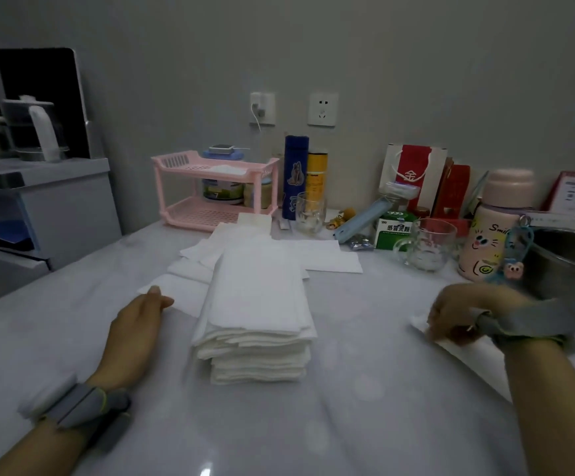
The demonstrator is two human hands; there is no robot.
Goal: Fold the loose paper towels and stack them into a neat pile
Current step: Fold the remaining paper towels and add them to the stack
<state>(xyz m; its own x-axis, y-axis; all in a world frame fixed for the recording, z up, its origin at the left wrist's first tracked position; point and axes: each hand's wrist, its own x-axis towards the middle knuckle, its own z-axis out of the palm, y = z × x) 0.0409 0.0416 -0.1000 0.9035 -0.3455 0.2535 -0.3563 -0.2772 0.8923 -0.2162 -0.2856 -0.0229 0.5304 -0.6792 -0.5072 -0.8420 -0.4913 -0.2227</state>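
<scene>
- Your left hand [138, 321], fingers straight, touches a loose paper towel [183, 293] beside the pile [258, 304], probably to pull it.
- Your right hand [451, 314] pinches another sheet [418, 321], likely for folding.

The middle of the table [354, 389] is taken up by the stack [255, 314], which reaches back into loose towels [193, 266] spread behind it and to its left. Bare top is left on both sides of the stack. A narrow lane runs to the left hand [138, 321], laid flat with its fingertips at a towel's edge. A wider lane runs to the right hand [457, 310], by which a sheet [420, 321] is pinched. The back is closed off by a rack [215, 190], a flask [295, 176], a glass [310, 211], a box [394, 231] and a mug [426, 245]. The right is walled by a bottle [488, 242] and a bowl [567, 259] just behind the right hand, and the left by a cabinet [55, 207].
</scene>
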